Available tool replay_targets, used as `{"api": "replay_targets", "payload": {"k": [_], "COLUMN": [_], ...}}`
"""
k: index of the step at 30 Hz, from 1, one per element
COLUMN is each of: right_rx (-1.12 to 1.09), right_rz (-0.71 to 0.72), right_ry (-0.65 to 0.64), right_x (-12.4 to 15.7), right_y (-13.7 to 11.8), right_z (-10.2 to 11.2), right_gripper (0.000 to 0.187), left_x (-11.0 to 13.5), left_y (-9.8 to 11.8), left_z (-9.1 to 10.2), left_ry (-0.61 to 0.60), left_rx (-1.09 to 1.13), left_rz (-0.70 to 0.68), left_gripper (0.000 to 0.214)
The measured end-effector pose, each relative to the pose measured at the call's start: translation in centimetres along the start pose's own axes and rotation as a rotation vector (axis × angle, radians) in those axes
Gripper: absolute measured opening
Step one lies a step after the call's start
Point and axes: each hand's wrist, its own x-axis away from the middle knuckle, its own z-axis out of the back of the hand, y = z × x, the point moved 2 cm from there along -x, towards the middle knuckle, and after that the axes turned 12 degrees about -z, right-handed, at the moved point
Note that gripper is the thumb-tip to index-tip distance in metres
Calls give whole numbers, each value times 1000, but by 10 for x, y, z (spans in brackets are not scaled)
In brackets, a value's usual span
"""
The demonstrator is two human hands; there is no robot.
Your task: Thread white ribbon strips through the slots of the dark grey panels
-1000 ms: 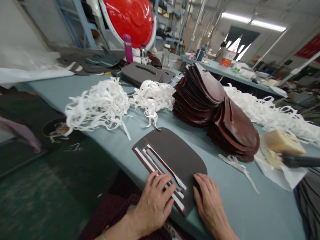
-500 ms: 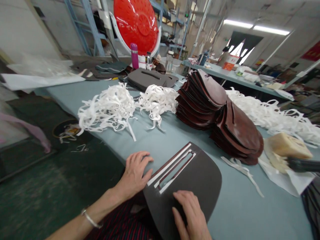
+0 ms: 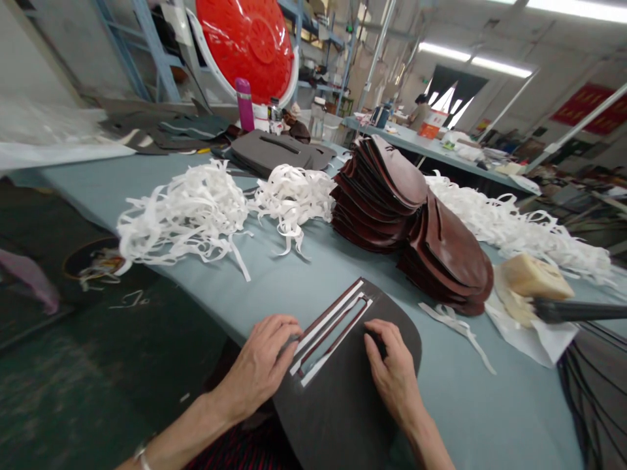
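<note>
Head view: On a blue-green bench (image 3: 475,398), near stacked glossy brown pieces (image 3: 455,245), a dark gray panel (image 3: 340,405) lies at the near edge. The right hand (image 3: 394,375) rests on it, loosely curved, released; the left hand (image 3: 264,359) meets its white-striped edge, grip unclear.

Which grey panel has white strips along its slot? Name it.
The near panel, at the left hand and right hand: white strips edge its slot; the back panels show none.
</note>
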Motion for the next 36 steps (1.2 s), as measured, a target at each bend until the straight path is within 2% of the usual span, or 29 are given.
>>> {"api": "replay_targets", "payload": {"k": [4, 7, 11, 13, 16, 19, 23, 29, 32, 36], "right_rx": [-27, -26, -11, 14, 91, 236, 409, 602, 678, 681], "right_rz": [25, 69, 88, 12, -88, -71, -5, 107, 95, 98], "right_ry": [-51, -83, -66, -19, 32, 84, 175, 170, 143, 125], "right_x": [-22, -38, -46, -44, -37, -32, -31, -28, -21, 4], "right_y": [1, 0, -8, -13, -18, -22, -28, -45, -48, -40], "right_z": [-12, -18, -19, -21, -32, -48, -63, -72, -71, -57], "right_gripper": [20, 23, 24, 22, 21, 21, 25, 33, 34, 35], "left_x": [-2, 2, -3, -17, -47, -76, -91, -87, -87, -86], "left_y": [12, 34, 59, 53, 23, -8, -29, -30, -28, -27], "left_z": [-10, -22, -35, -33, -26, -24, -34, -38, -39, -39], "left_ry": [-83, -112, -188, -147, 5, 60, -30, -122, -213, -262], "left_rx": [63, 120, 225, 229, 135, 45, -7, -158, -286, -330], "left_rz": [-88, -136, -287, -268, -169, -211, -311, -425, -488, -471], "left_gripper": [26, 30, 28, 24, 24, 35, 36, 26, 27, 33]}}
